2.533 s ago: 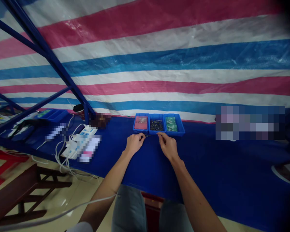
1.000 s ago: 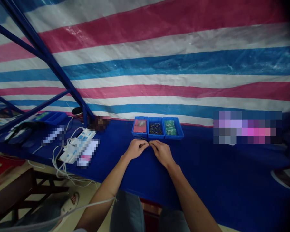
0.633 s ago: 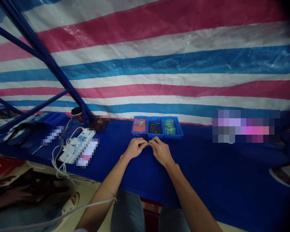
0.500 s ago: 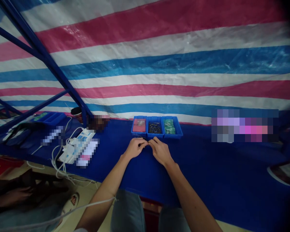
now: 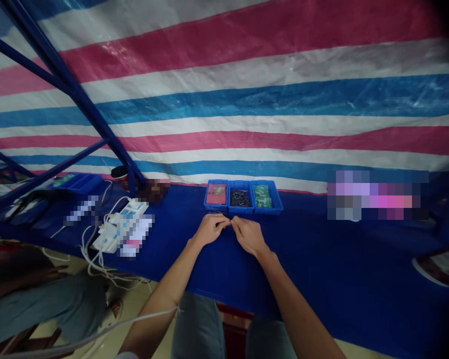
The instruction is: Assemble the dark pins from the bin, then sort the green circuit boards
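My left hand point(image 5: 212, 228) and my right hand point(image 5: 247, 233) meet fingertip to fingertip just in front of the blue bins. Both are closed in a pinch; whatever lies between the fingers is too small to make out. Beyond them, three blue bins stand side by side. The left bin point(image 5: 216, 207) holds a red, flat piece point(image 5: 216, 193). Dark, thin metal pieces that look like screws point(image 5: 240, 197) fill the middle bin point(image 5: 240, 210). Inside the right bin point(image 5: 275, 211) lie green-and-white small packets or pieces point(image 5: 262, 195).
A blue table point(image 5: 322, 279) spreads under my arms. On the left lie a white power strip point(image 5: 125, 224) and tangled white cables point(image 5: 93, 257). A blue metal frame point(image 5: 97, 124) rises there, before a striped tarp point(image 5: 247, 99). Another person's legs point(image 5: 48, 309) show at lower left.
My right fingers have curled in a little more, while both hands stay at nearly the same spot. At lower left, the other person's legs and hand have shifted.
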Tool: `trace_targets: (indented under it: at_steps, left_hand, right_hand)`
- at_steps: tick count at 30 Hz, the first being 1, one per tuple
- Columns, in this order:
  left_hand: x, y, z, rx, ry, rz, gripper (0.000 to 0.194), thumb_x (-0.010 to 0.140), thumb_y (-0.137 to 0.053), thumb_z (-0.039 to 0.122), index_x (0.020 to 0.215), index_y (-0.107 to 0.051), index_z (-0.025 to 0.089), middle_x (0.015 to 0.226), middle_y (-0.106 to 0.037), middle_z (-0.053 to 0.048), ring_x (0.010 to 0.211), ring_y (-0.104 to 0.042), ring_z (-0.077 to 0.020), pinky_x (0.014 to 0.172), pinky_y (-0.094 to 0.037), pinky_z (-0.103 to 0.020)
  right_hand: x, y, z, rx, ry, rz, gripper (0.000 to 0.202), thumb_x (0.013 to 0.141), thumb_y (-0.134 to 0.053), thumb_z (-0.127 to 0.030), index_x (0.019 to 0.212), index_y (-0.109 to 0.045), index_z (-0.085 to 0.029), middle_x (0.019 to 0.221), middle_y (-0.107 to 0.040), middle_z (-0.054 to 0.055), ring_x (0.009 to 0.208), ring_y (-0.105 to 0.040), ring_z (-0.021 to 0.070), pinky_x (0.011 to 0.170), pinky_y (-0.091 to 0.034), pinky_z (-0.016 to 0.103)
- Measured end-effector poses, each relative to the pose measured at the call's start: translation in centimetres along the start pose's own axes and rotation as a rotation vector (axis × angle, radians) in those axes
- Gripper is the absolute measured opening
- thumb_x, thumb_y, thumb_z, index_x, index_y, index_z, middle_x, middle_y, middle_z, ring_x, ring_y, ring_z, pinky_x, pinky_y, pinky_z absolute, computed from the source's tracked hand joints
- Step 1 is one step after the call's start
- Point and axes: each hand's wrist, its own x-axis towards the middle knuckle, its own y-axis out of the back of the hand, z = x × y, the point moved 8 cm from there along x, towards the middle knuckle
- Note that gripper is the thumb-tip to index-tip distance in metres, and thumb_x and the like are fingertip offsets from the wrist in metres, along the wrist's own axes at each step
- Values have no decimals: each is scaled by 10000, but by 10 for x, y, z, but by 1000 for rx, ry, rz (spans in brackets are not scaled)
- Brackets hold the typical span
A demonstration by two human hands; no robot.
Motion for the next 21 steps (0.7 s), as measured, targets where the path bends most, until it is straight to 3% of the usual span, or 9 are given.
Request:
trace_targets:
  at_steps: [10, 16, 18, 21]
  left_hand:
    - [-1, -2, 3, 19, -1, -27, 294, 985, -482, 258, 878, -743, 173, 819, -701, -46, 761, -632, -150, 757, -472, -254]
    - [0, -3, -5, -5, 37, -21, 278, 974, -491, 249, 873, -736, 166, 815, -703, -52, 757, -636, -154, 740, -473, -252]
    - [1, -2, -7, -11, 44, -12, 269, 970, -497, 239, 857, -728, 162, 798, -696, -47, 740, -630, -149, 732, -467, -247]
    - [1, 0, -8, -8, 43, -9, 259, 965, -500, 218, 831, -714, 159, 774, -681, -38, 715, -615, -140, 713, -453, -238]
  right_hand:
    - [2, -5, 12, 19, -60, 9, 476, 1062, -313, -387, 730, -610, -220, 657, -675, 23, 608, -632, 167, 561, -247, 275]
    - [-2, 12, 13, 132, -107, 99, 561, 1054, -313, -461, 629, -574, -205, 571, -595, 11, 552, -588, 155, 561, -289, 273]
    - [-4, 21, 11, 171, -110, 154, 501, 1038, -360, -483, 693, -593, -205, 613, -597, 5, 564, -569, 148, 581, -328, 264]
    - [-3, 26, 2, 212, -51, 157, 327, 1007, -452, -475, 970, -653, -218, 796, -655, 23, 678, -605, 159, 633, -395, 254]
